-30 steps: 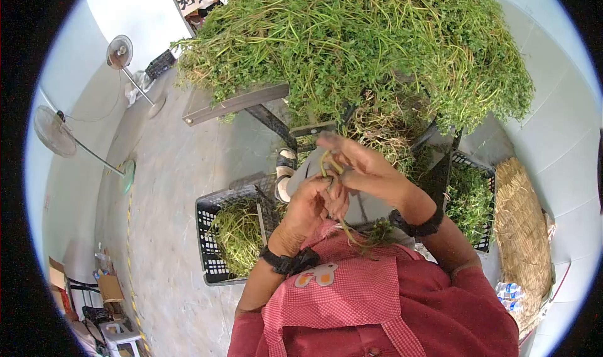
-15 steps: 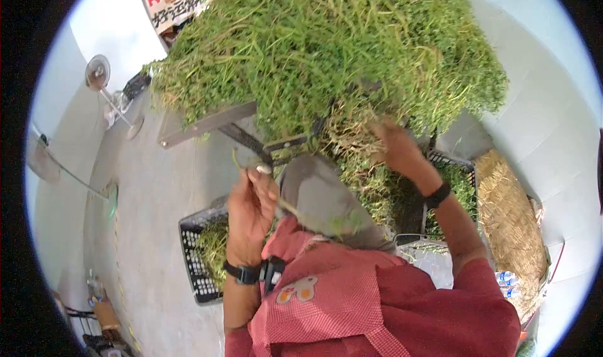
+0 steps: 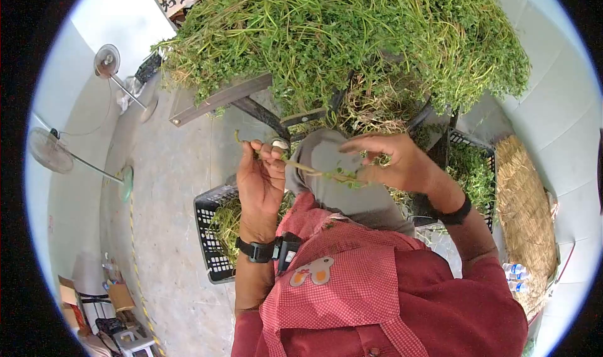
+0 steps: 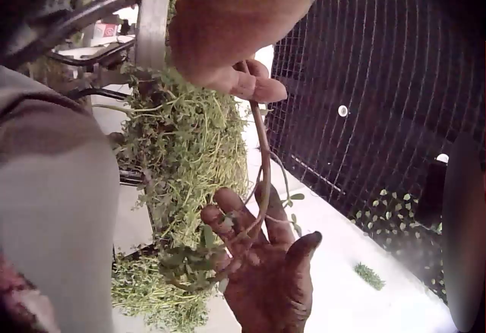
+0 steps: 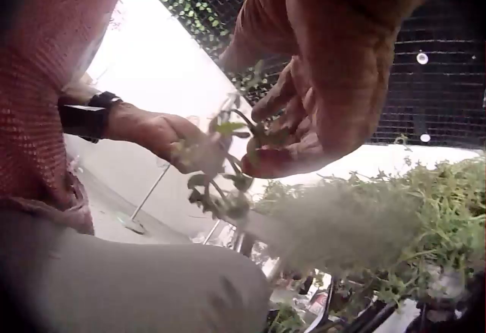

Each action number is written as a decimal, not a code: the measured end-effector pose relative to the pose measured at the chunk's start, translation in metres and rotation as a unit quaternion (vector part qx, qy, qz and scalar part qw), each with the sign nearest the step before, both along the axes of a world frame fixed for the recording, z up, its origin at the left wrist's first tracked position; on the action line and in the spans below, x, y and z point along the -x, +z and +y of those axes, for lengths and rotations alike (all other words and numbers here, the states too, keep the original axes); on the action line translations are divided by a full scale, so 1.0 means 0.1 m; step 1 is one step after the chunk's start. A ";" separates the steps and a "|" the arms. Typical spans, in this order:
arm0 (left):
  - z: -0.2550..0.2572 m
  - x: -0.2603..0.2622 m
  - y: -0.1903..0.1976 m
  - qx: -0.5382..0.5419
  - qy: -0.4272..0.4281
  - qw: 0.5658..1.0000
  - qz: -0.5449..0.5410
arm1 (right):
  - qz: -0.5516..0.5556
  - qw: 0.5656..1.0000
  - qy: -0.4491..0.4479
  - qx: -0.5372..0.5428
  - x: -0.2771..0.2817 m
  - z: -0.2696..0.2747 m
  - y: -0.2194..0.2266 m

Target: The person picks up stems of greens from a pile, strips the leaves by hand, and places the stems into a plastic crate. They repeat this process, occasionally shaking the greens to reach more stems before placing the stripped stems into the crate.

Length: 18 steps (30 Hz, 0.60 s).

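In the head view my left hand [image 3: 260, 184] pinches a leafy green stem [image 3: 308, 168] between thumb and fingertips, its bare end poking out past them. The stem runs across above the grey-trousered knee, leaves toward the right. My right hand [image 3: 405, 165] is at that leafy end, thumb and fingers apart. Seen from the left wrist, the right palm [image 4: 266, 291] faces up with fingers spread, and the sprig's leaves [image 4: 190, 265] overlap its fingers. The right wrist view has leaves [image 5: 235, 181] right beside the right fingertips.
A big heap of green stems [image 3: 352, 36] covers the table ahead. Drier stems [image 3: 377, 102] lie below it. Black crates with greens stand left [image 3: 207, 231] and right [image 3: 490, 168]. A straw-coloured roll [image 3: 524, 219] lies far right; two fans [image 3: 50, 149] stand left.
The hands were together at the stem, then parted; the right swung out toward the drier stems and has come back to the sprig's leafy end. The left moved leftward, still pinching the stem.
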<state>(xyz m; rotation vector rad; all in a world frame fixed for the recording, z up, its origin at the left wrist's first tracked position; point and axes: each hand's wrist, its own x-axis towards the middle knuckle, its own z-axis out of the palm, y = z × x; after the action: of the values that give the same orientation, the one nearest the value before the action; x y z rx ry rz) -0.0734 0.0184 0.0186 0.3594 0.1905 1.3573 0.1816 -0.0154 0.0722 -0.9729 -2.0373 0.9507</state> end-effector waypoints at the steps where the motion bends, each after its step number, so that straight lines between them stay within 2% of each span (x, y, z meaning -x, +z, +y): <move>1: -0.01 -0.03 0.01 -0.002 0.002 1.000 -0.001 | -0.010 0.998 -0.002 -0.067 0.09 -0.04 0.03; 2: -0.02 -0.07 0.02 0.002 0.012 1.000 0.009 | -0.023 0.992 -0.003 -0.125 0.16 -0.07 0.00; 3: -0.04 -0.09 0.02 0.007 0.021 1.000 0.019 | -0.023 0.992 -0.002 -0.125 0.20 -0.05 -0.06; 6: -0.05 -0.11 -0.02 -0.003 0.023 0.999 0.027 | -0.075 0.995 -0.022 -0.058 0.25 -0.03 -0.23; 8: -0.11 -0.18 0.06 -0.006 0.034 0.999 0.036 | -0.030 0.997 -0.062 0.028 0.26 -0.03 -0.27; 9: -0.18 -0.25 0.11 -0.032 0.037 0.993 0.105 | -0.033 0.997 -0.061 0.030 0.28 -0.04 -0.28; 10: -0.23 -0.31 0.16 -0.057 0.039 0.982 0.174 | 0.055 0.991 -0.061 0.106 0.32 -0.05 -0.30; 11: -0.25 -0.35 0.13 -0.056 0.042 0.983 0.171 | 0.142 0.972 -0.060 0.179 0.34 -0.04 -0.30; 13: -0.27 -0.39 0.04 -0.093 0.018 0.965 0.246 | 0.117 0.980 -0.063 0.147 0.31 -0.01 -0.39; 15: -0.25 -0.36 -0.01 -0.094 0.017 0.963 0.251 | 0.090 0.987 -0.065 0.116 0.25 0.02 -0.48; 18: -0.23 -0.33 -0.04 -0.082 0.025 0.963 0.257 | 0.132 0.986 -0.075 0.070 0.22 0.05 -0.57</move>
<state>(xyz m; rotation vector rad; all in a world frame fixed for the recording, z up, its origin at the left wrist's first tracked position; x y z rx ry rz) -0.0405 -0.0049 0.0146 0.8514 0.5216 1.3100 0.1600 -0.0101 0.0153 -0.9993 -1.6723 1.0911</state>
